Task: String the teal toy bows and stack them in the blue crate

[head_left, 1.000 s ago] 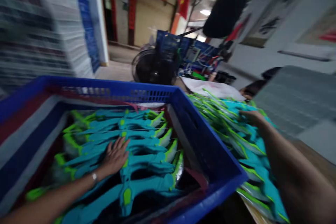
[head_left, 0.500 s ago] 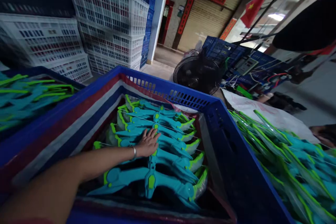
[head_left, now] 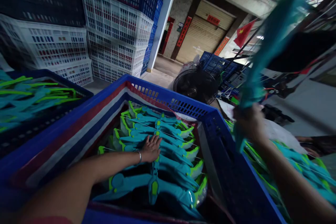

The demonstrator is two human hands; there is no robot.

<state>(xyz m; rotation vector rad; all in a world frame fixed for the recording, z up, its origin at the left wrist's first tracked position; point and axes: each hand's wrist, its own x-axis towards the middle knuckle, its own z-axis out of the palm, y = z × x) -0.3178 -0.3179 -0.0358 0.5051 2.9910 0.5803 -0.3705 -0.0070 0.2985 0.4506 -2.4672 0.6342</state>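
A blue plastic crate (head_left: 225,157) in front of me holds a stack of teal and lime-green toy bows (head_left: 168,143). My left hand (head_left: 151,148) lies flat on that stack with its fingers stretched out, a bracelet on the wrist. My right hand (head_left: 248,120) is raised over the crate's right rim, closed round a teal toy bow (head_left: 273,38) that stands up, blurred by motion. More teal and green bows (head_left: 301,161) are piled to the right of the crate, below that hand.
A second blue crate (head_left: 47,77) with the same bows sits at the left. White and blue crates (head_left: 112,31) are stacked high behind. A black fan (head_left: 195,84), blue baskets, cables and a red flag (head_left: 243,32) stand beyond the crate.
My right hand has come back into view, lifting a teal bow up from the right-hand pile. My left hand has stayed flat on the stack in the crate.
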